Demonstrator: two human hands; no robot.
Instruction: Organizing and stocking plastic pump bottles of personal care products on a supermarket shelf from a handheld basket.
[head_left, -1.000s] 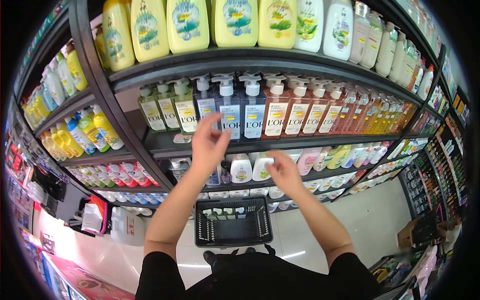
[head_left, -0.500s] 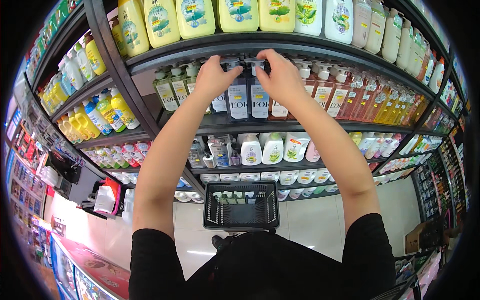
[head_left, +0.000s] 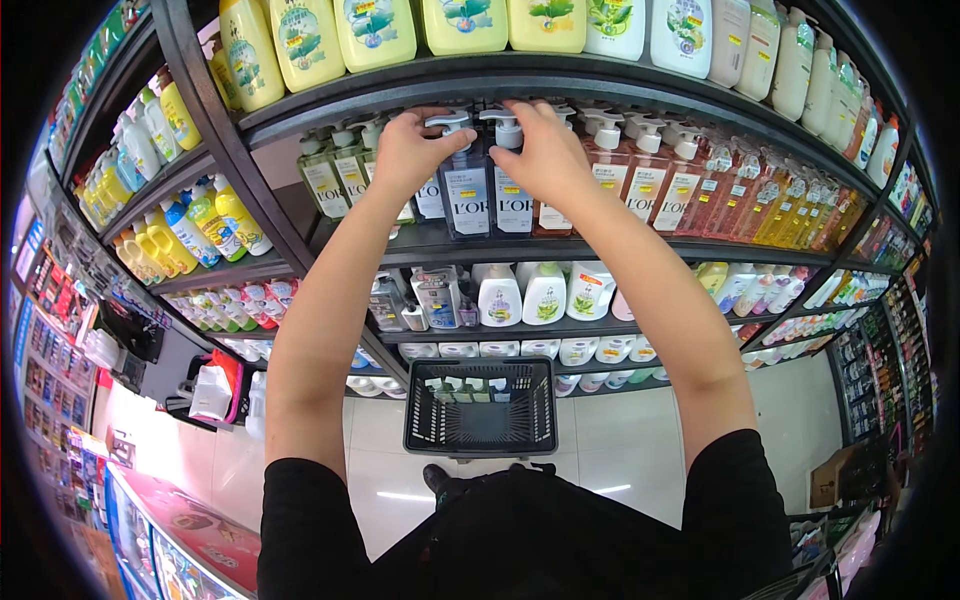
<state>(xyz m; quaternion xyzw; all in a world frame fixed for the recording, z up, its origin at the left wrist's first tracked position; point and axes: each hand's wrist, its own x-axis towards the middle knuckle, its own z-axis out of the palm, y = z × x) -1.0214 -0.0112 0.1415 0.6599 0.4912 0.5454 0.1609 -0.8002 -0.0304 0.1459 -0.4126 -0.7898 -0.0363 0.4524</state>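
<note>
Two blue-tinted clear pump bottles with white labels stand side by side at the front of the middle shelf. My left hand (head_left: 418, 155) is closed around the neck of the left pump bottle (head_left: 467, 205), its thumb by the pump head. The right pump bottle (head_left: 513, 205) has my right hand (head_left: 545, 150) curled around its top, with the thumb against its shoulder. Both bottles look upright and nearly touch. The fingers behind the pump heads are mostly hidden.
Green pump bottles (head_left: 325, 185) stand left of my hands, pink ones (head_left: 645, 180) right. Yellow bottles (head_left: 465, 25) line the shelf (head_left: 560, 68) above; white bottles (head_left: 545, 295) fill the one below. A black basket (head_left: 480, 448) holding several bottles sits below my hands.
The view has shifted slightly, so the shelves sit a little further left and up. Both hands stay at the tops of the two bottles, the right one sitting slightly closer over its bottle.
</note>
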